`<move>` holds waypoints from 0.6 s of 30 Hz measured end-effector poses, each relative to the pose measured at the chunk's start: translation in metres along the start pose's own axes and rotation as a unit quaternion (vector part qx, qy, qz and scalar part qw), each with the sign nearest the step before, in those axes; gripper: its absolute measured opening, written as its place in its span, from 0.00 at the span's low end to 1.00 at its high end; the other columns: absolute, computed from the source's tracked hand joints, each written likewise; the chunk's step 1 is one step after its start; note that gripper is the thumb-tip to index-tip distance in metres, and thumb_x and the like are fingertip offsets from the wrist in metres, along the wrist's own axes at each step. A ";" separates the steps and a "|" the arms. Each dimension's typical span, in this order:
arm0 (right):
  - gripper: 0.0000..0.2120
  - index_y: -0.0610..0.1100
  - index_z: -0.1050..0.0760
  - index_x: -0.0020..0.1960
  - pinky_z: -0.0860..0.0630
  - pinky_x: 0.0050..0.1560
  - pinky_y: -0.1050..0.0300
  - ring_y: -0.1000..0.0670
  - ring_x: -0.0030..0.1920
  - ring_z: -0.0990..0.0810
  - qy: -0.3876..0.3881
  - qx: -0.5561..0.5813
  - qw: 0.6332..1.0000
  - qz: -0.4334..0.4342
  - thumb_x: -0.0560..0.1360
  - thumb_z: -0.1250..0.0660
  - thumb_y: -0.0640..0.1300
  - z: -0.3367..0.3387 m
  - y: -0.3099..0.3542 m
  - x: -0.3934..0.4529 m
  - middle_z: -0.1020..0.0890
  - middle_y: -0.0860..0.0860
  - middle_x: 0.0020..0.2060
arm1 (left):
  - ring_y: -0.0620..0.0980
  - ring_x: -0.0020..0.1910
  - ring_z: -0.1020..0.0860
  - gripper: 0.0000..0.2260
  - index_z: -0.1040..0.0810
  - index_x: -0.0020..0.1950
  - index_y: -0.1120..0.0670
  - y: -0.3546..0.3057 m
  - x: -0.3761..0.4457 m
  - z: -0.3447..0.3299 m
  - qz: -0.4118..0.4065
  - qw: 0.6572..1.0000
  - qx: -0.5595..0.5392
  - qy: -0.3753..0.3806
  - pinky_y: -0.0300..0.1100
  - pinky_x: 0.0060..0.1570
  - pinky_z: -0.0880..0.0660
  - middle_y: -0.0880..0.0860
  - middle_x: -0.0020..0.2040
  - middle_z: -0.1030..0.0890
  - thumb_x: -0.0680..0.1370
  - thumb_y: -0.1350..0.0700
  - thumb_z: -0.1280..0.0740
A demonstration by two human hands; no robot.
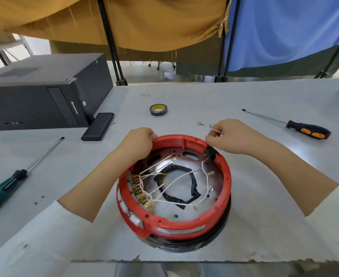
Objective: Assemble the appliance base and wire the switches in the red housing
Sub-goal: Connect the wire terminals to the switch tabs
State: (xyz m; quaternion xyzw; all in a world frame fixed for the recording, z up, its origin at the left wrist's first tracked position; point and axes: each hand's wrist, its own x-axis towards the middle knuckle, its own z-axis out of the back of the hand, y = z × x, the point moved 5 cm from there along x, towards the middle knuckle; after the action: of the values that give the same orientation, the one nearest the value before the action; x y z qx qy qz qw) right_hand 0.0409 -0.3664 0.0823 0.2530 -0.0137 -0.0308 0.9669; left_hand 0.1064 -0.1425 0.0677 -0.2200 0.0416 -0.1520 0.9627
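Gripped at its rim, red housing (pixel 225 176) holds white wires (pixel 184 177).

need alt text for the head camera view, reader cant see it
A person's left hand grips the far rim of a round red housing on a grey table, while the right hand pinches a white wire just beyond the rim. More white wires cross inside; screwdrivers and tape lie around.
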 end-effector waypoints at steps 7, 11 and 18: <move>0.23 0.39 0.22 0.42 0.34 0.33 0.57 0.44 0.39 0.22 0.059 -0.172 0.983 0.033 0.69 0.32 0.61 -0.005 0.016 -0.015 0.20 0.43 0.37 | 0.58 0.56 0.24 0.14 0.26 0.62 0.54 0.005 -0.026 0.006 0.037 0.989 0.145 0.013 0.47 0.50 0.29 0.57 0.59 0.22 0.83 0.50 0.45; 0.21 0.38 0.23 0.46 0.31 0.38 0.54 0.43 0.44 0.22 0.080 -0.173 0.980 0.057 0.73 0.32 0.57 -0.008 0.023 -0.011 0.20 0.42 0.43 | 0.53 0.61 0.25 0.19 0.29 0.67 0.49 -0.005 -0.030 0.008 -0.019 0.996 0.075 0.032 0.44 0.53 0.32 0.52 0.64 0.23 0.80 0.40 0.43; 0.18 0.45 0.23 0.58 0.29 0.47 0.52 0.47 0.55 0.26 0.058 -0.175 0.976 0.117 0.76 0.37 0.57 -0.017 0.041 0.001 0.26 0.50 0.53 | 0.44 0.59 0.27 0.16 0.28 0.67 0.47 -0.019 -0.021 -0.002 -0.107 0.988 -0.069 0.085 0.36 0.56 0.36 0.48 0.64 0.24 0.81 0.47 0.38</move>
State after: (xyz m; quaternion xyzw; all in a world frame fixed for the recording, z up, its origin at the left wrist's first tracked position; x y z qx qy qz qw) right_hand 0.0451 -0.3226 0.0878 0.0778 0.0180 0.0955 0.9922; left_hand 0.0810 -0.1534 0.0746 -0.2753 0.1101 -0.2693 0.9163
